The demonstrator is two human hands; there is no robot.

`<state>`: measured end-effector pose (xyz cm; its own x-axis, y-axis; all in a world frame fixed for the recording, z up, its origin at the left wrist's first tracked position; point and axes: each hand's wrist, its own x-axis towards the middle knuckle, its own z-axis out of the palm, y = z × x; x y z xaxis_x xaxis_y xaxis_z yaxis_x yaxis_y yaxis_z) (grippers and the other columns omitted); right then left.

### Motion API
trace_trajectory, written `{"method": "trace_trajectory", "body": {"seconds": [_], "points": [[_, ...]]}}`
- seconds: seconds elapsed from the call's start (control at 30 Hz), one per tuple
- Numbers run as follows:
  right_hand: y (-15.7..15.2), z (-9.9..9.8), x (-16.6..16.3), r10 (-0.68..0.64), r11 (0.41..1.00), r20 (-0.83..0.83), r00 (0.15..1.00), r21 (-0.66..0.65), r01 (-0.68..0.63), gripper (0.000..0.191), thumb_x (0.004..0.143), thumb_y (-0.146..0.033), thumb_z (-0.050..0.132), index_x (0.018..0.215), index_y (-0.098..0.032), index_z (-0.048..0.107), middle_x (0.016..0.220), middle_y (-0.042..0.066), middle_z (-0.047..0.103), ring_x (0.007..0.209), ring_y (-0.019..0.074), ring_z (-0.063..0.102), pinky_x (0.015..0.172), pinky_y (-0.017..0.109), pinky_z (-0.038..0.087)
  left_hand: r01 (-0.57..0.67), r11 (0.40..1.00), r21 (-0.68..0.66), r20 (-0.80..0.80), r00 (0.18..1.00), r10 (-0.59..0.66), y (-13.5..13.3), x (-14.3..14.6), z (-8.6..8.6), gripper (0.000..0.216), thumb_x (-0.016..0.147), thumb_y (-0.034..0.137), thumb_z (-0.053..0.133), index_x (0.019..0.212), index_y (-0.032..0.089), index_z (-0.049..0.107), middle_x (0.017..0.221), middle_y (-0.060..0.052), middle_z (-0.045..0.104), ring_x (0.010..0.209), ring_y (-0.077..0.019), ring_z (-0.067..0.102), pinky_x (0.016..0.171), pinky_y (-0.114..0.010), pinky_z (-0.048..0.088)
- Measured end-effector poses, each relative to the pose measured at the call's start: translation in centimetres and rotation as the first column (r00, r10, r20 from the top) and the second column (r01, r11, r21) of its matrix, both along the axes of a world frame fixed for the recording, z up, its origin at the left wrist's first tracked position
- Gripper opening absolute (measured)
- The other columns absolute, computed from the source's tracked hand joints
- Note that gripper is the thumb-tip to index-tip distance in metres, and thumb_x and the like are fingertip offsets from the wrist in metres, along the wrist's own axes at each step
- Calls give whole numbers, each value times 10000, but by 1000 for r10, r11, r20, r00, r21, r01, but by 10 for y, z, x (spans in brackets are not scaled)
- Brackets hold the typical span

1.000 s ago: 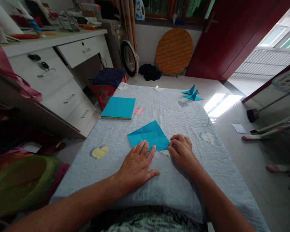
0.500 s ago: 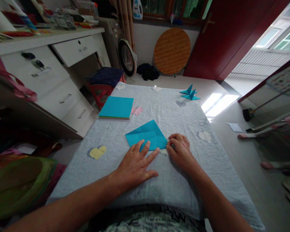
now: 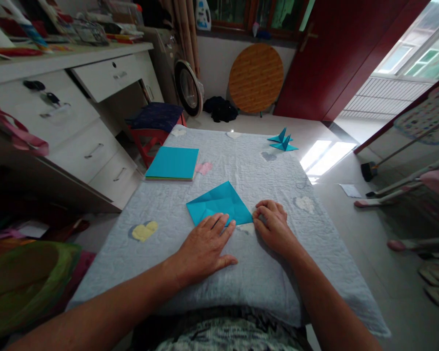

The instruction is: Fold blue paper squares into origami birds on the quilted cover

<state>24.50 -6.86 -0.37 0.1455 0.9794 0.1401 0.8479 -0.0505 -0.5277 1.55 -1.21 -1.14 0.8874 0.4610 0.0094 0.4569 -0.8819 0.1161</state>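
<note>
A creased, folded sheet of blue origami paper (image 3: 221,197) lies on the cloth-covered table (image 3: 278,185), one corner aimed away from me. My left hand (image 3: 210,243) rests flat across its near edge, fingers stretched out and thumb apart, hiding part of that edge. At the paper's right corner, my right hand (image 3: 272,222) has thumb and curled fingers pinched together on the tip. A stack of square paper (image 3: 172,163) with a blue top sheet sits farther off to the left. Folded blue paper figures (image 3: 283,141) stand near the table's far right corner.
Left of the table is a white desk with drawers (image 3: 91,146); a red stool with a dark cushion (image 3: 155,117) stands beside it. Behind are an open washing machine (image 3: 188,87) and a round wooden board (image 3: 256,78). A green mesh basket (image 3: 25,282) is at lower left.
My left fingers have drawn back slightly toward the paper's near edge and closer together. My right hand stays pinched at the right corner. The whole view has shifted a little.
</note>
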Motion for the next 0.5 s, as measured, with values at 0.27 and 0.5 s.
{"method": "trace_trajectory", "body": {"seconds": [0.27, 0.5], "points": [[-3, 1, 0, 60, 998, 16, 998, 3, -60, 126, 815, -189, 580, 921, -223, 638, 1153, 83, 575, 1175, 285, 464, 1033, 495, 306, 66, 996, -68, 7, 998, -65, 1, 4, -3, 858, 880, 712, 489, 1466, 92, 403, 1512, -197, 440, 1390, -331, 406, 1145, -452, 333], [1, 1, -3, 20, 999, 23, 1000, -34, -19, 129, 895, -232, 548, 807, -210, 639, 1157, 80, 599, 1166, 280, 472, 1014, 485, 307, 55, 996, -72, -31, 998, -57, 3, 3, 1, 848, 851, 706, 551, 1518, 225, 346, 1545, -144, 400, 1377, -314, 415, 1149, -452, 322]]}}
